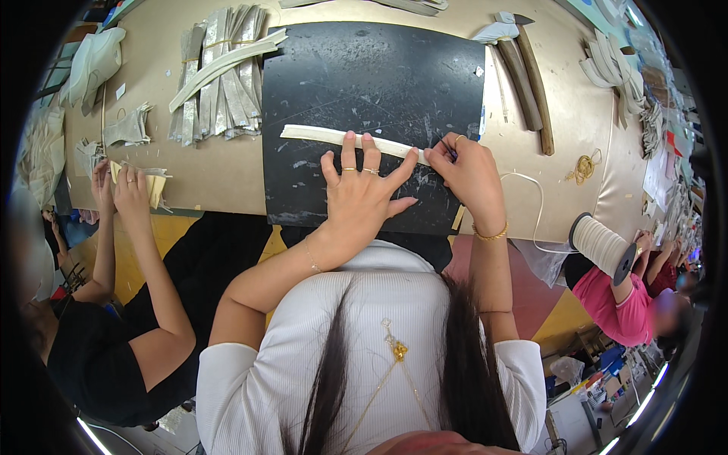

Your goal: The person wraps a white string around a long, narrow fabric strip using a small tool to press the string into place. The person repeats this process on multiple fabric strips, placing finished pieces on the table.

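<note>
A narrow white strip (311,134), seemingly folded fabric or leather, lies slantwise on the black cutting board (364,83). My left hand (358,189) is spread, its fingertips pressing along the strip's near edge. At the strip's right end, the thumb and fingers of my right hand (472,173) are pinched together on it. Something small and dark shows between those fingers, too hidden to name. White cord (539,199) runs from a spool (604,246) at the table's right edge to behind my right hand.
Banded grey strips (220,76) lie left of the board, with a cream strip (227,67) across them. Two long-handled tools (531,83) rest at the right, near a tangle of yellow cord (584,167). Co-workers' hands (130,193) hold pale pieces at the left.
</note>
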Demonstrator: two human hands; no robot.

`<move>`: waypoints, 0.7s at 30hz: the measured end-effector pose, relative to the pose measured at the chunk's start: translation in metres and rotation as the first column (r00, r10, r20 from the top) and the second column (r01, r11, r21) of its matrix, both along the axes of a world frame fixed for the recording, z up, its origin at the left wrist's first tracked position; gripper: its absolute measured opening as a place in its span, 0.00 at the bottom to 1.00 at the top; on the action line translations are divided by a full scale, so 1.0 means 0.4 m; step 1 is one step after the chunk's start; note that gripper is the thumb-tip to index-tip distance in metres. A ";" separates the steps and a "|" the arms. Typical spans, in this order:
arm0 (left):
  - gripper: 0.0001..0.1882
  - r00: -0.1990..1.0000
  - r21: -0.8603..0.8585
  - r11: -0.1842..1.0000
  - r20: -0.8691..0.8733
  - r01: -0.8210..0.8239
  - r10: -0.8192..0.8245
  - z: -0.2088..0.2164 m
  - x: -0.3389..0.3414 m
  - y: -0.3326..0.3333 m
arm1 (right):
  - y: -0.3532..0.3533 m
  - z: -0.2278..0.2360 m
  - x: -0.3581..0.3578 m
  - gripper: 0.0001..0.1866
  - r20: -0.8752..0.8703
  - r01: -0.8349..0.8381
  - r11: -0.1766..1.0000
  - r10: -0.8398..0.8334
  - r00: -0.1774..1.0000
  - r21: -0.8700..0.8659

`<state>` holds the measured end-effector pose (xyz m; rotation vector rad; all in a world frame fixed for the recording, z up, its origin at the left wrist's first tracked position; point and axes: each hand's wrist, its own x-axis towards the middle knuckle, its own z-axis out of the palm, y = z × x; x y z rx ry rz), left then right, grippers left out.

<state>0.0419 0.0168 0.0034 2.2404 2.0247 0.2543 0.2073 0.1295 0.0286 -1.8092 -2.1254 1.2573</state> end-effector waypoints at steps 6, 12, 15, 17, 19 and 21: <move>0.38 0.996 0.019 0.997 0.053 0.071 -0.072 0.023 0.024 0.014 | 0.005 0.022 -0.012 0.14 0.052 0.007 0.999 -0.005 0.999 -0.043; 0.37 0.982 0.096 0.982 0.073 0.165 -0.172 -0.014 0.027 0.014 | -0.002 0.015 0.004 0.13 0.027 0.035 0.999 -0.034 0.999 -0.040; 0.36 0.981 0.100 0.980 0.064 0.175 -0.182 -0.013 0.024 0.013 | -0.010 0.019 0.032 0.13 -0.011 0.089 0.994 -0.089 0.996 -0.059; 0.36 0.982 0.086 0.981 0.057 0.174 -0.179 -0.011 0.024 0.016 | -0.001 0.041 0.043 0.13 0.016 0.114 0.983 -0.113 0.993 -0.146; 0.36 0.982 0.079 0.981 0.051 0.176 -0.180 -0.006 0.022 0.019 | -0.008 0.042 0.044 0.13 -0.025 0.154 0.973 -0.160 0.987 -0.174; 0.35 0.982 0.078 0.981 0.046 0.180 -0.184 -0.003 0.022 0.022 | -0.014 0.042 0.047 0.13 -0.044 0.167 0.973 -0.176 0.983 -0.161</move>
